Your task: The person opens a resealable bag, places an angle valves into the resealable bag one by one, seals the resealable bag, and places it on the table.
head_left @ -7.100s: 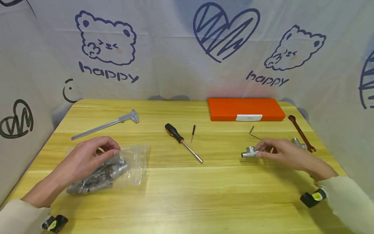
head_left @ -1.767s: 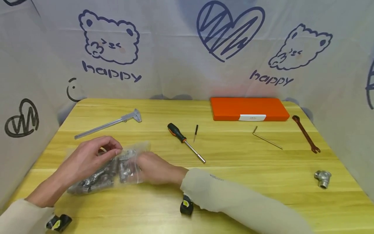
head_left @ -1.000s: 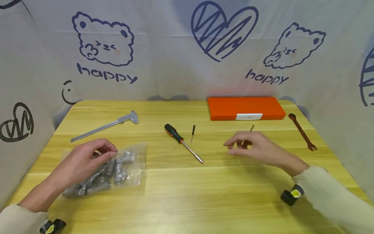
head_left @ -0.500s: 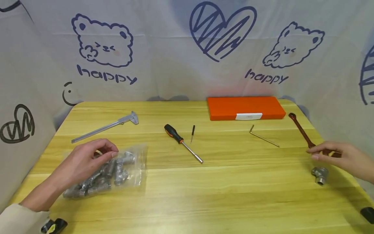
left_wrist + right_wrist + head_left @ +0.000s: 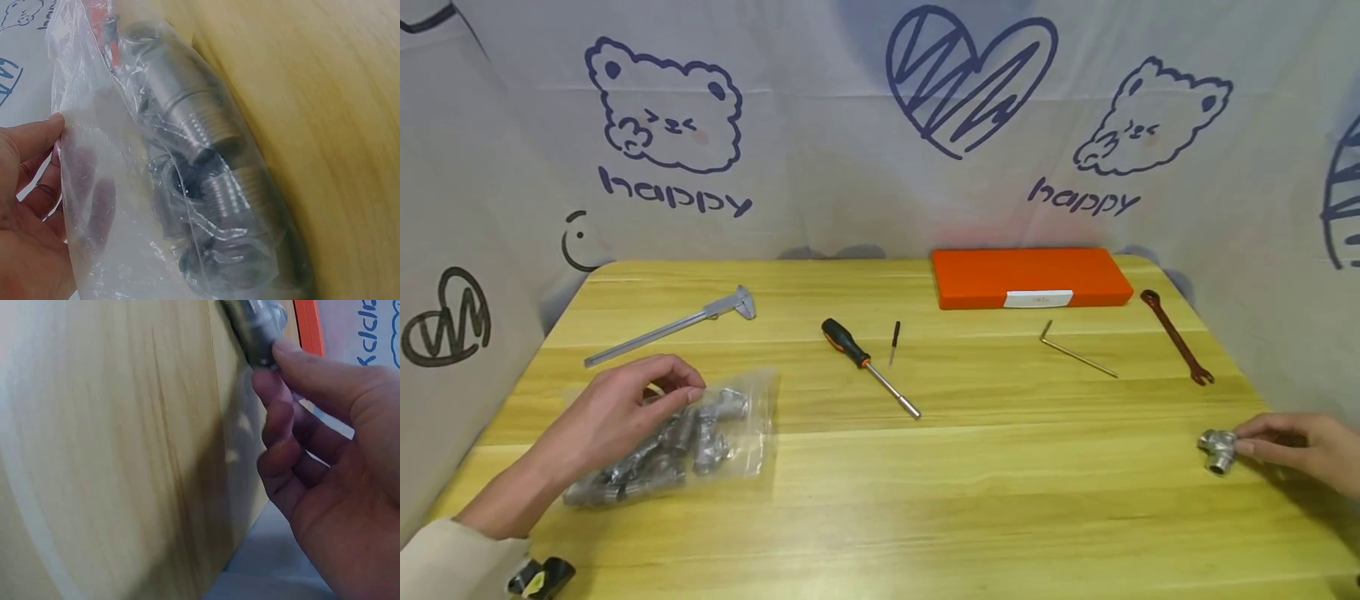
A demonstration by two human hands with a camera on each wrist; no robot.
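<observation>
My left hand (image 5: 628, 408) pinches the edge of a clear plastic bag (image 5: 87, 206) between thumb and fingers at the left of the table. Inside the bag lie several silvery threaded pipe fittings (image 5: 206, 125). At the right side of the table my right hand (image 5: 1303, 446) pinches a metal tee pipe fitting (image 5: 1217, 450) by one end. The right wrist view shows the thumb and fingertips at the end of the fitting (image 5: 259, 331), which is partly cut off by the frame's top.
A caliper (image 5: 670, 325) lies behind the bag. Mid-table are a black-handled nut driver (image 5: 868, 367) and a tiny screwdriver (image 5: 895, 342). An orange case (image 5: 1030, 275), a brass-coloured hex key (image 5: 1078, 350) and a red-brown wrench (image 5: 1176, 337) lie at the back right.
My right hand left the bag, swept right across the table and came down on the tee fitting, now pinched at one end. My left hand stayed at the bag.
</observation>
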